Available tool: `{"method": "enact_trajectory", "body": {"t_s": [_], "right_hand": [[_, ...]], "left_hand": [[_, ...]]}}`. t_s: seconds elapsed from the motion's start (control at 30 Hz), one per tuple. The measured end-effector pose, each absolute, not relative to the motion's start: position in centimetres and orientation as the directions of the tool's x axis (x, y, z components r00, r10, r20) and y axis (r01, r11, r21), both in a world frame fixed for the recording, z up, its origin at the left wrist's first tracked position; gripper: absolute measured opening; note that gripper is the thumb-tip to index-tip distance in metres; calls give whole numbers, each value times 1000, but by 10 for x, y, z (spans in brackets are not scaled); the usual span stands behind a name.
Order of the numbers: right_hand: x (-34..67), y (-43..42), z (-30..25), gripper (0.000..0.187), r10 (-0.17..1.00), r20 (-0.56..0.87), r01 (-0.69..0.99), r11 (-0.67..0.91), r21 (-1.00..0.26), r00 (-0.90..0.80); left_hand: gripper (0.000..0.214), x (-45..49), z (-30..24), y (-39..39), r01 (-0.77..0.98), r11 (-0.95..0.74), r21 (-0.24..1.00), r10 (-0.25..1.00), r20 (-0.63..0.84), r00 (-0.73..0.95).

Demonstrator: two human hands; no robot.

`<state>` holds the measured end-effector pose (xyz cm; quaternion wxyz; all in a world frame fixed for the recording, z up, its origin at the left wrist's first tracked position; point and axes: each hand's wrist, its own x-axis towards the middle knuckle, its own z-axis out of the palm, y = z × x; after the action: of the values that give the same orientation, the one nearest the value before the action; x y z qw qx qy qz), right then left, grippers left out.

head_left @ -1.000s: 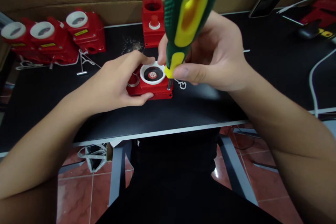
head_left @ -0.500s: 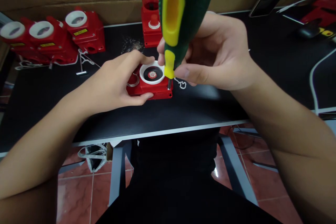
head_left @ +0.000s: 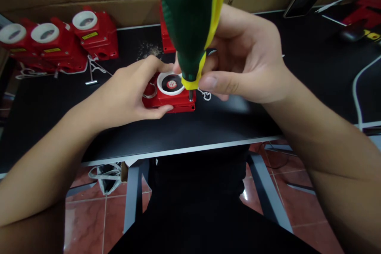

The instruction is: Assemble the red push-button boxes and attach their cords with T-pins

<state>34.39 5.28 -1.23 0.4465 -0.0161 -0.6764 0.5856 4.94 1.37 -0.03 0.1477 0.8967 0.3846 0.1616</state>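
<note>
A small red box (head_left: 175, 101) with a white ring and a black and red disc on top lies near the front of the black table (head_left: 208, 123). My left hand (head_left: 131, 95) wraps round its left side and holds it down. My right hand (head_left: 244, 63) grips the lower end of a green and yellow screwdriver (head_left: 190, 20), which stands almost upright. The screwdriver's metal tip rests on the box's near right corner. A white string loop (head_left: 205, 95) lies just right of the box.
Three red boxes with white rings (head_left: 56, 41) stand at the back left, with string and a small metal piece beside them. Another red box (head_left: 166, 39) sits behind the screwdriver. Cardboard lines the back; cables and a dark device lie at the right.
The screwdriver handle has turned in my right hand and leaned a little to the left; its yellow panel now faces right. The box and my left hand have stayed put.
</note>
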Motion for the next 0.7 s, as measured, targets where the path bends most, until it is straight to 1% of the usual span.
{"method": "enact_trajectory", "body": {"t_s": [0.1,0.17,0.23,0.3,0.37,0.47,0.53,0.57,0.63,0.7], "right_hand": [[351,48,-4,22,468,534,-458,275,-845,-705],[354,47,-1,17,435,533,-454,280,-846,-725],[355,47,-1,20,447,530,-446,287,-848,-721],[354,47,-1,21,490,506,-412,294,-862,-709],[353,50,-2,26,530,487,-369,319,-873,-694],[349,57,-8,42,546,502,-319,399,-860,-670],[345,62,-13,54,520,565,-345,462,-817,-640],[343,63,-15,57,526,578,-353,470,-809,-624],[341,63,-18,55,552,583,-374,452,-810,-596],[340,60,-18,47,572,577,-385,431,-816,-583]], "left_hand": [[66,49,0,13,638,-660,397,736,171,654],[68,49,0,14,645,-643,413,750,167,640],[70,48,-1,14,653,-624,430,763,153,628],[70,48,-1,14,655,-616,437,766,143,626],[68,48,-1,15,654,-621,432,761,136,634],[66,48,-1,15,646,-636,421,750,143,645],[68,48,-2,15,640,-643,421,745,151,650],[70,48,-2,15,637,-645,423,744,155,650],[72,47,-3,16,630,-647,430,743,167,649],[73,47,-4,16,630,-642,437,746,168,644]]}}
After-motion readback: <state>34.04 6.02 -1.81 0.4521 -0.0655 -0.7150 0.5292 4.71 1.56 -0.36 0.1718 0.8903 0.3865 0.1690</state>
